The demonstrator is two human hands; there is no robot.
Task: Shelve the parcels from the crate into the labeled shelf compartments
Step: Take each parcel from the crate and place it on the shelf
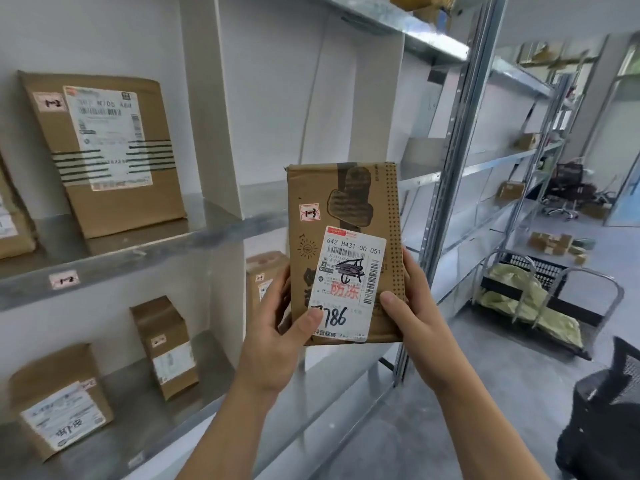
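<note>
While the left hand [273, 341] and right hand [415, 317] grip the parcel [346, 202] by its lower side edges, it seems stiff, light cardboard; flank holds look secure

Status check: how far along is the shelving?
Done: a large brown cardboard parcel stands above the 1-2 shelf tag; smaller boxes sit below. In hand: left hand and right hand grip a brown box tagged 1-3. Left: shelving it; the black crate holds yellow-green bags.
</note>
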